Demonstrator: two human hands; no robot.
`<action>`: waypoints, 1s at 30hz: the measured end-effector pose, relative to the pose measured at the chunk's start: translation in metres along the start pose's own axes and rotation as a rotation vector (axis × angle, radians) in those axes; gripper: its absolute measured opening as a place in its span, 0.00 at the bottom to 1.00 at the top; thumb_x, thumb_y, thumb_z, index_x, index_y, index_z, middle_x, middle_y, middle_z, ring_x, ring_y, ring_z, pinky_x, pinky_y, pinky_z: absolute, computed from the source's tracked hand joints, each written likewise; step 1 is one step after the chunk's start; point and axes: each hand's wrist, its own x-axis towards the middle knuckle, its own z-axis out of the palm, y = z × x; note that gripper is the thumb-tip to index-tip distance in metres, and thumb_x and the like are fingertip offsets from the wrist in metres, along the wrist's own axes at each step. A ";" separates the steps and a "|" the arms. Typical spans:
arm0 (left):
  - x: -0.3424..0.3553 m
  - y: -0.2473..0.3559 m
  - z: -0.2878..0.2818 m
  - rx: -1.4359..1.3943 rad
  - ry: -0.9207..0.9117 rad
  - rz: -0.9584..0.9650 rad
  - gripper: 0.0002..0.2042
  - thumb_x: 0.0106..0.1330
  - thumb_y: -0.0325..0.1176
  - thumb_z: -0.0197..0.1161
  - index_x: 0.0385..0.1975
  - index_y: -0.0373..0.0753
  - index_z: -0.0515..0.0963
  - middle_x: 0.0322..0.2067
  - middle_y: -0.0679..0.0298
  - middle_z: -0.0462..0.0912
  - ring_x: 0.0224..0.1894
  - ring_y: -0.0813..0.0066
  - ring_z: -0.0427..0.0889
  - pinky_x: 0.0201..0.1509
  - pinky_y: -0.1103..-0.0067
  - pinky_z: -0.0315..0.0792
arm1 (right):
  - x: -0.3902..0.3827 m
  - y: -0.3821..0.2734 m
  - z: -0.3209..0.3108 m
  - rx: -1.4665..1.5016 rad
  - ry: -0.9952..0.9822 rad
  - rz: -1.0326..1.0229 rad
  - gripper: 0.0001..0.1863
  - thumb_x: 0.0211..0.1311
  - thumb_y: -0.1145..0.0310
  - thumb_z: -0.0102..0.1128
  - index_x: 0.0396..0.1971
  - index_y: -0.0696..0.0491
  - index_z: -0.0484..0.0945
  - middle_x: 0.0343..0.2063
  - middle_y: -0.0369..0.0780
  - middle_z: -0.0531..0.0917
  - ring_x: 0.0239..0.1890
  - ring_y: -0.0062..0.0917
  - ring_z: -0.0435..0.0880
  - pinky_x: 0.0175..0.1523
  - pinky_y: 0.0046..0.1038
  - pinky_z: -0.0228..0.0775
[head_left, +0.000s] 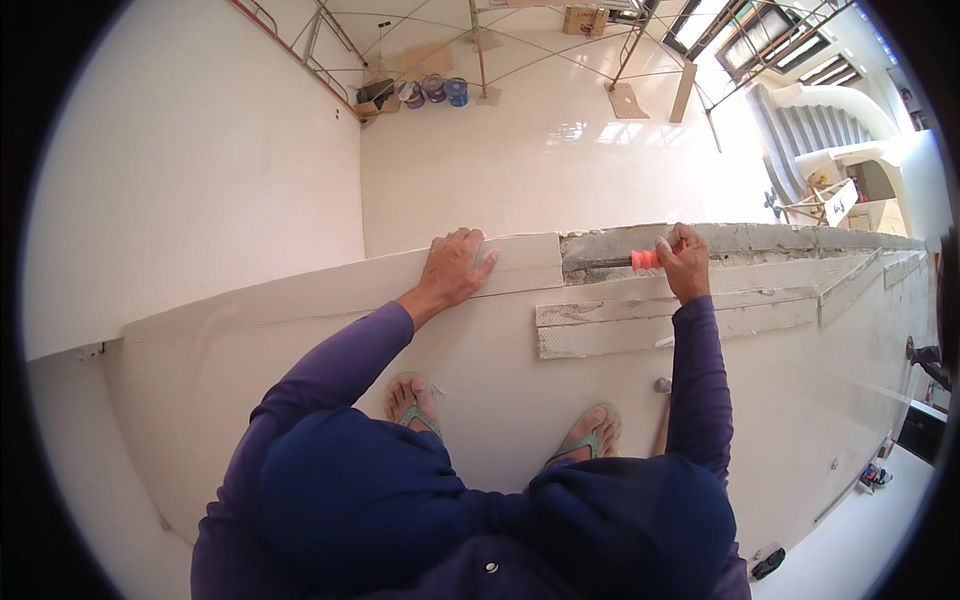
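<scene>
My right hand (686, 262) is closed around the red-orange handle of a chisel (645, 260). The dark shank points left, low against the rough, bare strip of concrete (720, 238) along the floor's edge, towards the end of a pale edge tile (525, 260). Fingers spread, my left hand (458, 268) lies on the tiled edge left of that end and holds nothing. Between my right forearm and my feet, loose pale tile strips (590, 330) lie on the floor. What looks like a hammer (662, 385) is partly hidden beside my right forearm.
Beyond the edge the floor drops to a lower level with scaffolding (480, 50), paint buckets (434, 90) and a staircase (805, 125). A wall (200, 150) rises at left. More strips (850, 285) line the edge at right, where another person's foot (911, 349) shows.
</scene>
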 end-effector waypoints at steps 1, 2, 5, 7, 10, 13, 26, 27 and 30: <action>0.003 0.003 0.002 -0.010 0.004 0.017 0.21 0.75 0.47 0.60 0.51 0.32 0.79 0.47 0.49 0.83 0.53 0.50 0.81 0.61 0.57 0.69 | -0.001 0.020 -0.001 0.041 -0.026 0.082 0.16 0.57 0.72 0.69 0.20 0.58 0.68 0.18 0.37 0.70 0.23 0.21 0.68 0.31 0.31 0.63; 0.002 0.000 0.002 -0.007 0.012 0.013 0.21 0.75 0.47 0.60 0.50 0.32 0.79 0.46 0.49 0.83 0.52 0.50 0.81 0.60 0.56 0.69 | 0.003 0.021 0.007 0.099 -0.069 0.156 0.16 0.57 0.72 0.69 0.20 0.58 0.68 0.18 0.37 0.70 0.24 0.21 0.68 0.31 0.31 0.63; -0.005 -0.007 0.004 0.001 0.031 0.012 0.20 0.75 0.47 0.61 0.47 0.32 0.79 0.44 0.49 0.83 0.51 0.50 0.81 0.58 0.56 0.71 | 0.004 0.002 0.003 -0.044 -0.020 -0.112 0.15 0.57 0.74 0.69 0.21 0.58 0.69 0.20 0.39 0.70 0.26 0.27 0.69 0.34 0.33 0.63; 0.000 -0.002 0.001 0.024 0.035 0.030 0.20 0.75 0.47 0.61 0.46 0.32 0.78 0.44 0.49 0.83 0.51 0.50 0.82 0.57 0.56 0.72 | 0.004 -0.004 -0.002 -0.071 0.027 -0.134 0.15 0.58 0.72 0.69 0.21 0.58 0.69 0.22 0.40 0.70 0.26 0.27 0.68 0.34 0.33 0.62; 0.000 -0.003 0.005 0.043 0.040 0.042 0.20 0.75 0.47 0.61 0.46 0.33 0.77 0.45 0.49 0.82 0.51 0.49 0.82 0.57 0.56 0.73 | 0.003 0.026 0.009 -0.028 -0.004 -0.022 0.18 0.59 0.73 0.69 0.21 0.57 0.66 0.21 0.37 0.66 0.26 0.24 0.64 0.34 0.32 0.59; -0.005 -0.005 0.006 0.023 0.042 0.041 0.20 0.75 0.48 0.61 0.47 0.32 0.77 0.47 0.49 0.81 0.52 0.49 0.81 0.58 0.56 0.72 | 0.000 0.008 0.003 -0.019 0.006 -0.078 0.19 0.61 0.74 0.69 0.21 0.55 0.63 0.21 0.34 0.64 0.26 0.21 0.62 0.33 0.30 0.57; -0.012 0.001 0.001 0.102 -0.016 0.135 0.43 0.58 0.65 0.73 0.57 0.30 0.73 0.52 0.49 0.77 0.58 0.50 0.78 0.63 0.56 0.71 | 0.001 0.017 0.001 -0.013 -0.033 -0.038 0.21 0.60 0.73 0.72 0.21 0.57 0.64 0.22 0.35 0.65 0.28 0.23 0.64 0.35 0.30 0.58; -0.014 0.001 0.000 0.134 -0.018 0.152 0.44 0.56 0.67 0.74 0.58 0.30 0.73 0.53 0.49 0.76 0.58 0.49 0.78 0.63 0.56 0.71 | -0.002 -0.003 -0.004 -0.112 -0.026 -0.111 0.20 0.60 0.72 0.73 0.21 0.57 0.65 0.22 0.36 0.66 0.28 0.24 0.65 0.35 0.30 0.59; -0.014 0.004 -0.007 0.179 -0.042 0.177 0.48 0.51 0.69 0.76 0.59 0.30 0.72 0.55 0.50 0.75 0.60 0.49 0.77 0.65 0.53 0.70 | -0.003 -0.042 -0.014 -0.098 -0.140 -0.186 0.21 0.54 0.69 0.79 0.23 0.57 0.69 0.25 0.37 0.70 0.31 0.26 0.68 0.36 0.32 0.63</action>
